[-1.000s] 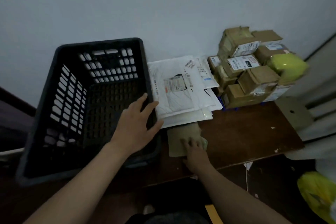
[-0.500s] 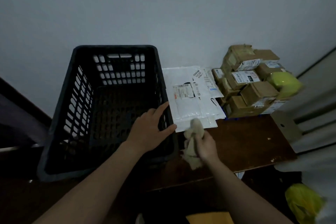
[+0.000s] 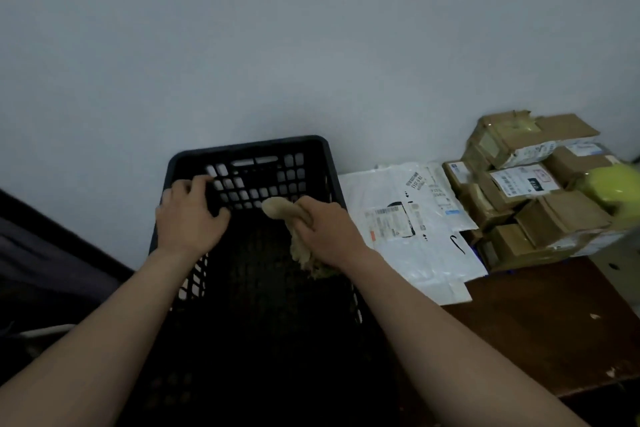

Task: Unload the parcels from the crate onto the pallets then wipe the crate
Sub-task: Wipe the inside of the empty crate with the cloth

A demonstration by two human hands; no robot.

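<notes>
Your right hand is clenched round a pale cloth. One bunched end pokes out ahead of your knuckles and the frayed tail hangs below your palm, all of it inside the black crate. Your left hand, just to the left of the cloth, grips the crate at its far left corner with the fingers curled onto the latticed wall. The crate looks unloaded, though its floor is too dark to be sure. The parcels lie well off to the right of your cloth hand: white mail bags flat beside the crate and cardboard boxes stacked beyond them, on the brown tabletop. So the step in hand is probably the wiping. Spread the cloth flatter under your palm before you press, because a tight wad touches only a small patch and the loose tail may snag in the holes. Start on the far wall right ahead of your knuckles, then work down and back toward yourself in overlapping strokes. Brace with the left hand against each push so the crate neither slides nor tips into the mail bags. Go over the rim and corners last, moving the bracing hand out of the cloth's way.
</notes>
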